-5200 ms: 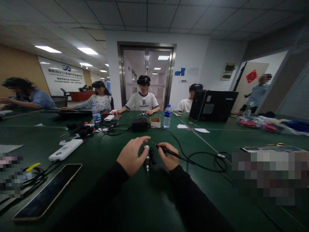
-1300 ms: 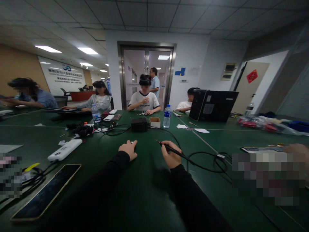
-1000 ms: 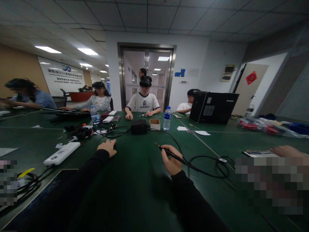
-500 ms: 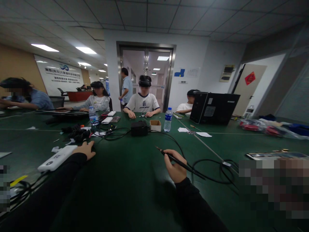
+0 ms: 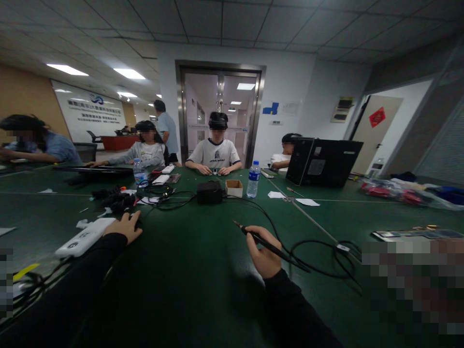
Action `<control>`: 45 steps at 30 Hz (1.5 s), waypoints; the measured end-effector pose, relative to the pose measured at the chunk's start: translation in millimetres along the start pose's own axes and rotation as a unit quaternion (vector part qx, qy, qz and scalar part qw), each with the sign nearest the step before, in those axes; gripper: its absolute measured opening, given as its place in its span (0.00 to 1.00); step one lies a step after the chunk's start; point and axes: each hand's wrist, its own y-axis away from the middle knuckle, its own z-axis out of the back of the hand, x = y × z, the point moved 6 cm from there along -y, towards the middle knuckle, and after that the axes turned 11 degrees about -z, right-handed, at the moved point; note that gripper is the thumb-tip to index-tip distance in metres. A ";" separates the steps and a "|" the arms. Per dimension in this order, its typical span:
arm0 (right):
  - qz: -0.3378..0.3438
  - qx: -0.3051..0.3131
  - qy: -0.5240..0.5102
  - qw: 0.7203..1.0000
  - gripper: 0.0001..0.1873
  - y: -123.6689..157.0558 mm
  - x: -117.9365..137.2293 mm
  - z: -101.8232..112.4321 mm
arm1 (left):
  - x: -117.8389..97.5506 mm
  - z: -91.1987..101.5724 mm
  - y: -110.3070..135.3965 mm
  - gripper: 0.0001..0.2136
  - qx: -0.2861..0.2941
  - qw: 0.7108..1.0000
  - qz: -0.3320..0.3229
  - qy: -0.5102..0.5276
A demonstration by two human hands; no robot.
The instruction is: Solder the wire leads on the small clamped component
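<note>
My right hand (image 5: 264, 251) grips a soldering iron (image 5: 266, 242) like a pen, its bare tip pointing up and left above the green table (image 5: 174, 290). A black cord runs from the iron's rear end and loops to the right. On the left, my left hand (image 5: 126, 227) rests on the table with its fingers apart. Beside its wrist lies a white power bank (image 5: 81, 239), partly covered by the hand. Just beyond the fingers sits a tangle of black parts (image 5: 116, 199); a small dark thing by the fingertips is hard to make out.
Ahead stand a black box-shaped unit (image 5: 209, 192), a small open cardboard box (image 5: 234, 188) and a water bottle (image 5: 253, 180). Another bottle (image 5: 139, 173) is farther left. A black computer case (image 5: 324, 162) stands back right. Several people sit around the table.
My left hand has shifted slightly left and down. The soldering iron stays nearly still in my right hand. A standing person in the background has moved left; the seated person opposite has drawn both hands together.
</note>
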 end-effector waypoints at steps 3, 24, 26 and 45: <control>-0.003 0.004 -0.008 1.000 0.06 0.6 -1.8 -0.2 | 3.2 1.3 -3.3 0.38 0.004 1.000 0.010 0.019; -0.026 0.005 -0.017 1.000 0.07 2.7 -8.9 -3.5 | -8.4 -0.5 -3.8 0.36 -0.017 0.990 0.051 0.134; -0.029 0.006 -0.017 0.999 0.07 3.1 -10.2 -4.1 | -28.5 3.6 0.6 0.34 -0.007 0.989 0.035 0.146; -0.043 0.007 -0.004 0.999 0.07 2.5 -15.2 -4.0 | -270.9 30.4 66.3 0.29 -0.018 0.951 -0.186 0.246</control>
